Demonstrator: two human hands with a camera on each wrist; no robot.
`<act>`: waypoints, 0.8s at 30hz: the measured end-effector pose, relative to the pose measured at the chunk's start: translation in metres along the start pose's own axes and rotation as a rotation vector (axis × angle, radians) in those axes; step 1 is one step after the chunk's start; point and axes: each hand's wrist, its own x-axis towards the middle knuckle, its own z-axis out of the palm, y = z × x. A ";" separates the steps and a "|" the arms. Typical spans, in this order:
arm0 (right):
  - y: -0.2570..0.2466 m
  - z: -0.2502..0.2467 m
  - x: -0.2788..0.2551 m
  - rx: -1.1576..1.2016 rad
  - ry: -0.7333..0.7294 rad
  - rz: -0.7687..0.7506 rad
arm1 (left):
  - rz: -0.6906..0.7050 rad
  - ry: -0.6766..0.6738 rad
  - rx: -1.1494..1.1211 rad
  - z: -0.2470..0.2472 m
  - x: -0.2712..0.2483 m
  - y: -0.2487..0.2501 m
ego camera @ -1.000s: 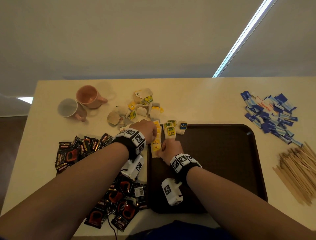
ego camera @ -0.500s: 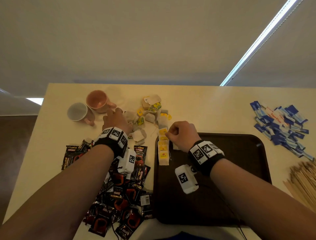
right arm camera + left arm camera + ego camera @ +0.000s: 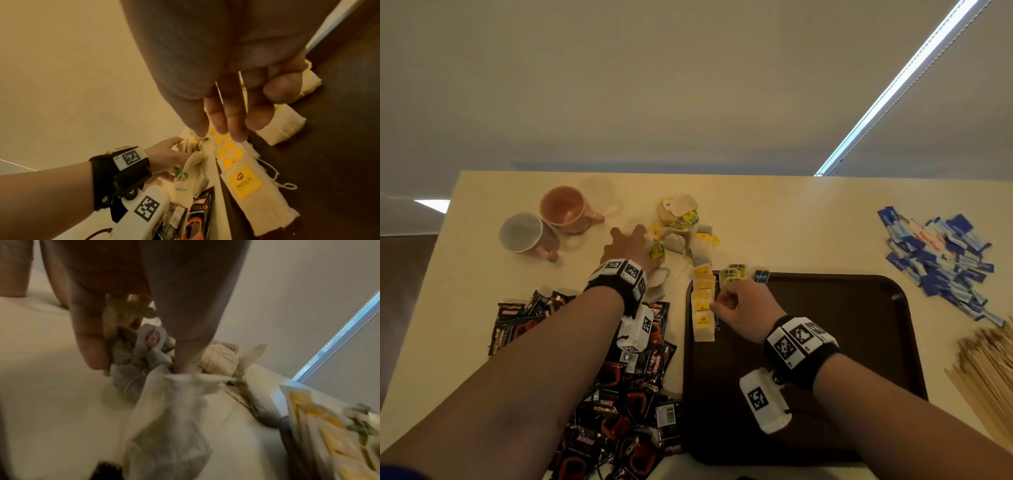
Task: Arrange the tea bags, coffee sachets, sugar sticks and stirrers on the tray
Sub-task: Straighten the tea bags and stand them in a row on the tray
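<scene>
A dark brown tray (image 3: 842, 342) lies on the cream table. Along its left edge runs a row of yellow-tagged tea bags (image 3: 702, 301), with three more tea bags (image 3: 736, 272) at its far rim. My right hand (image 3: 726, 301) hovers at that row (image 3: 244, 180); its fingertips (image 3: 236, 129) hang loosely onto the bags and hold nothing that I can see. My left hand (image 3: 631, 245) is in the loose tea bag pile (image 3: 681, 222) beyond the tray. There its thumb and fingers (image 3: 88, 345) pinch a bunch of tea bags (image 3: 164, 418).
Black coffee sachets (image 3: 626, 411) are heaped left of the tray, under my left forearm. Blue sugar sticks (image 3: 938, 253) and wooden stirrers (image 3: 989, 373) lie right of it. A pink cup (image 3: 561, 209) and a pale cup (image 3: 524, 233) stand at the far left.
My left hand left the tea bag row on the tray and reached out to the loose pile, where it now pinches bags. My right hand stayed beside the row.
</scene>
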 end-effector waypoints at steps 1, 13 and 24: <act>0.001 -0.001 0.000 0.000 -0.005 0.007 | 0.008 0.005 -0.006 0.002 -0.001 0.000; 0.002 -0.010 -0.017 0.022 -0.023 0.038 | 0.037 0.133 -0.194 -0.014 -0.032 -0.017; -0.014 -0.026 -0.046 0.159 0.073 -0.057 | 0.310 0.165 -0.853 -0.073 -0.142 0.005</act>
